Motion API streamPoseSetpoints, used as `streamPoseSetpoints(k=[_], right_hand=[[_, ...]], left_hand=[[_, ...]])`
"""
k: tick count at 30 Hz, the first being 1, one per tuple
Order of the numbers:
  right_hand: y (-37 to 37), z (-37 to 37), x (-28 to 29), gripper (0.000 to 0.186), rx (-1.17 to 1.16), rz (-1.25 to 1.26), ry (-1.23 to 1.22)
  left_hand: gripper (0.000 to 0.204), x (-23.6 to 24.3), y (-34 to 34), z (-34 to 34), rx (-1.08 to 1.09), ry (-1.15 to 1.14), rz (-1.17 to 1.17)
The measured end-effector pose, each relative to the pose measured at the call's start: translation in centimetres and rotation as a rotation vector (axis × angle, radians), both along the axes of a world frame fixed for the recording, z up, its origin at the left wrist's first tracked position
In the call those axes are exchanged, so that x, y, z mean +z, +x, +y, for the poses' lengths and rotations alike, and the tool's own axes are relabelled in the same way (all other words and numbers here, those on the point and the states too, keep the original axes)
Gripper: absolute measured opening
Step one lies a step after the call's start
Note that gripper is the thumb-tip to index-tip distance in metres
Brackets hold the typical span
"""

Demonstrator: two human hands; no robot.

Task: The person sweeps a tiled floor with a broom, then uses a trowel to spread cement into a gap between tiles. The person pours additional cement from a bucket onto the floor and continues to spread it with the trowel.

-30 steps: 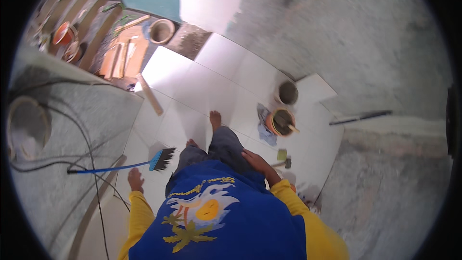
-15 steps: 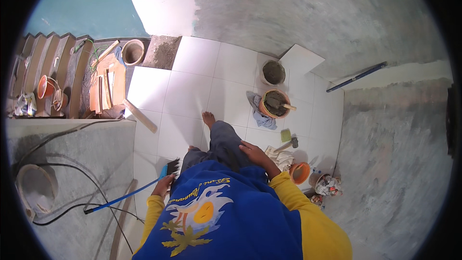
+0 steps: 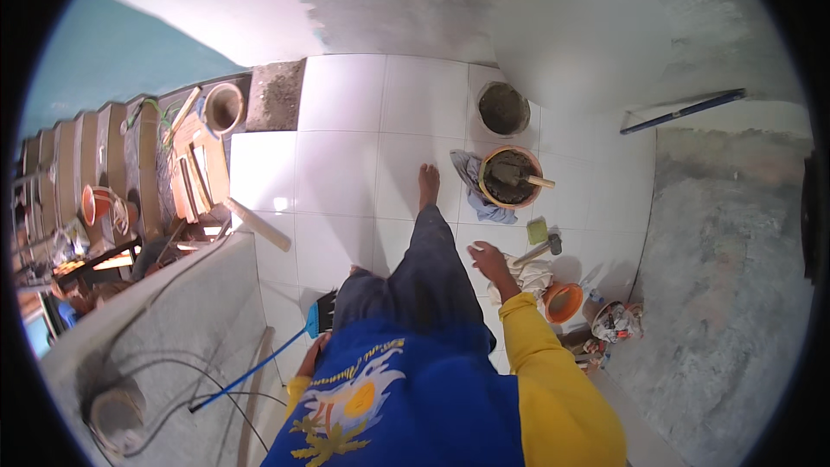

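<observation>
A broom (image 3: 321, 315) with a blue handle and dark bristles hangs at my left side. My left hand (image 3: 313, 356) is closed around its handle near the head; my shirt partly hides the fingers. My right hand (image 3: 493, 263) is held out above the white tiles with its fingers apart, holding nothing. Near it lie a mallet (image 3: 543, 250) with a wooden handle, a green sponge (image 3: 537, 231) and a pale crumpled cloth (image 3: 530, 278). Beyond them, an orange bucket (image 3: 493, 197) of wet mortar has a wooden-handled tool (image 3: 539, 182) stuck in it.
A second mortar bucket (image 3: 503, 111) stands near the far wall, with a grey-blue rag (image 3: 468, 175) below it. An orange bowl (image 3: 564, 302) and rubbish sit at right. Stairs (image 3: 108, 143), a plank (image 3: 259, 223) and a low wall (image 3: 173, 320) with cables are on the left.
My right hand has left my thigh and moved outward to the right. One foot has stepped forward across the tiles. The broom is still at my left side, and the view has shifted.
</observation>
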State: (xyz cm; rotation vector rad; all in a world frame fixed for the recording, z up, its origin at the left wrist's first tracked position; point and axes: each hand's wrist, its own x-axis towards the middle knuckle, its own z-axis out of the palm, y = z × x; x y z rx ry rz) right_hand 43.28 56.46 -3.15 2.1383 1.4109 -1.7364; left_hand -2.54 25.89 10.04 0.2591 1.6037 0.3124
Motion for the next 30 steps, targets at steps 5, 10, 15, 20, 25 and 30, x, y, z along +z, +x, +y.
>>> streamPoseSetpoints(k=[5,10,15,20,25,30], right_hand=[[14.6,7.6,-18.9,0.049,0.02,-0.569,0.21],[16.6,23.1,-21.7,0.047,0.092,-0.755,0.008],[21.7,26.4,-28.8,0.033,0.681,-1.049,0.155],[22.7,28.3,-31.7,0.022,0.803,-1.021,0.154],[28.9,24.4,-27.4,0.04,0.74,-0.757,0.595],[29.6,18.5,-16.9,0.041,0.635,-0.948,0.327]], left_hand=[[0.076,-2.9,5.2,7.0,0.028,-0.189,-0.028],[0.079,-4.8,10.3,17.5,-0.131,-0.399,0.019],[0.074,-7.6,10.6,23.9,-0.069,-0.531,-0.004],[0.071,-9.1,10.8,28.8,-0.161,-0.538,0.034],[0.07,-9.5,10.4,32.0,-0.28,-0.416,0.055],[0.072,-8.4,9.1,38.0,-0.31,-0.312,0.238]])
